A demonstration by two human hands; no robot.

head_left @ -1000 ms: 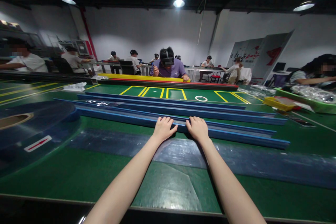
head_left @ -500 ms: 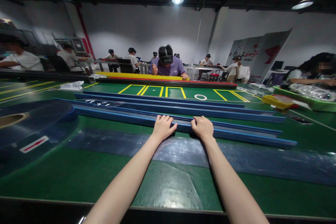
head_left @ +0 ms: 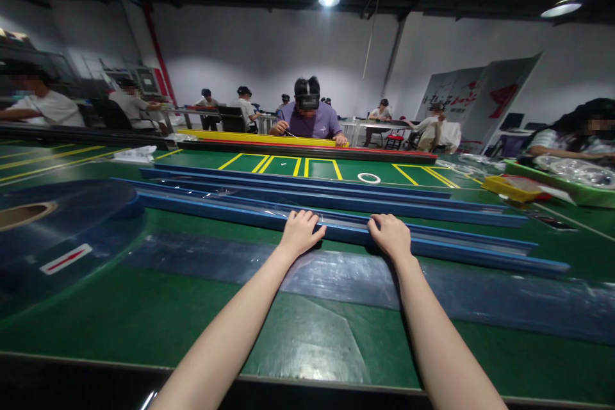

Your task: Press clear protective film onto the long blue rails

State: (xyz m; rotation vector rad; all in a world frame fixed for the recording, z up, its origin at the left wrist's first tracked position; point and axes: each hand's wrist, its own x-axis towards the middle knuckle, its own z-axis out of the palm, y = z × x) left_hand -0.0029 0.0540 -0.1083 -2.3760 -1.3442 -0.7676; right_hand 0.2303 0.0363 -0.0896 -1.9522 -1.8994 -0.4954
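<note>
A long blue channel rail (head_left: 461, 248) lies crosswise on the green table in front of me. My left hand (head_left: 301, 232) rests on its near wall, fingers curled over the edge and thumb pointing right. Farther right along the same rail, my right hand (head_left: 391, 235) grips that wall with bent fingers; its fingertips are partly hidden inside the channel. Behind it lies a second blue channel rail (head_left: 336, 197), roughly parallel. A clear plastic strip (head_left: 341, 275) runs flat on the table under my wrists.
At left lies a big roll of clear film (head_left: 91, 214) with a red-marked label. Farther back are a white ring (head_left: 369, 177), yellow and black-red rails, a yellow tray (head_left: 510, 189) and a green tray (head_left: 571, 187). A co-worker in purple (head_left: 312, 122) sits opposite.
The near blue rail has slid to the right, and my right hand has moved right with it. My left hand has stayed at nearly the same spot.
</note>
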